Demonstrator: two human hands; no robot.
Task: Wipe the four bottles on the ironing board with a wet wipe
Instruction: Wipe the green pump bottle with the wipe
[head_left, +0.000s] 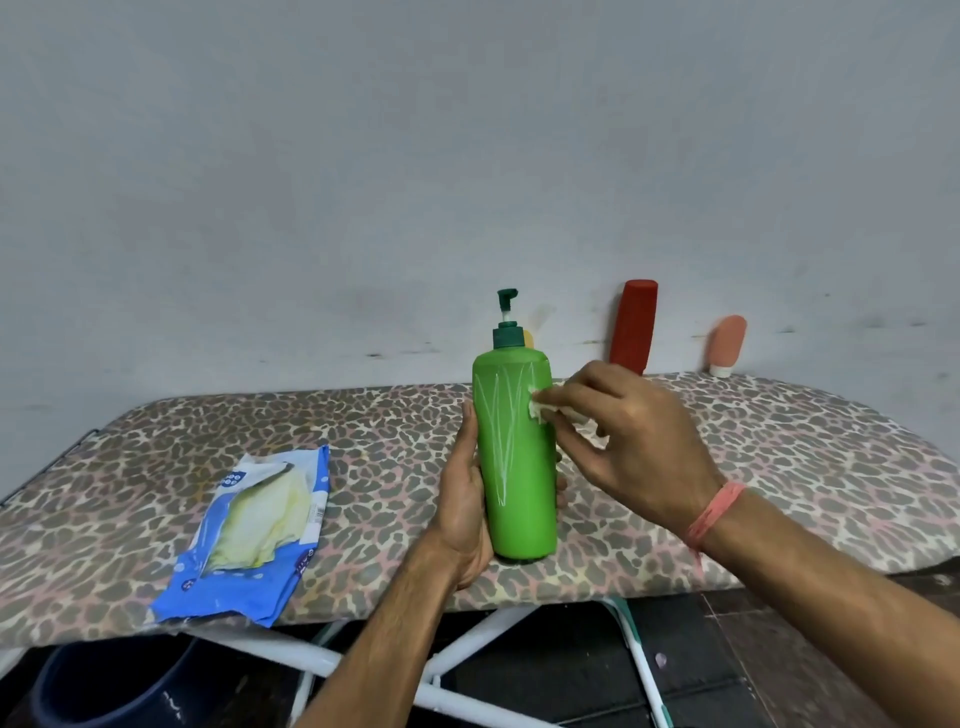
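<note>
Green plastic pump bottle (517, 457) stands upright between your hands, its base at the near edge of the leopard-print ironing board (779, 467). Your left hand (465, 499) curls round its lower body. Your right hand (631, 441) pinches a crumpled white wet wipe (540, 408) against its upper right side. Left of your left hand lies an open blue wipe packet (254, 535).

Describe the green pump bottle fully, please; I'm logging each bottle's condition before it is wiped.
The green pump bottle is tall, smooth, glossy plastic with faint pale leaf-like lines and a dark green pump and collar on a white stem. It is upright, tilted slightly, above the near edge of the ironing board. The left hand grips its lower body; the right hand presses a wet wipe against its upper right side.
</note>
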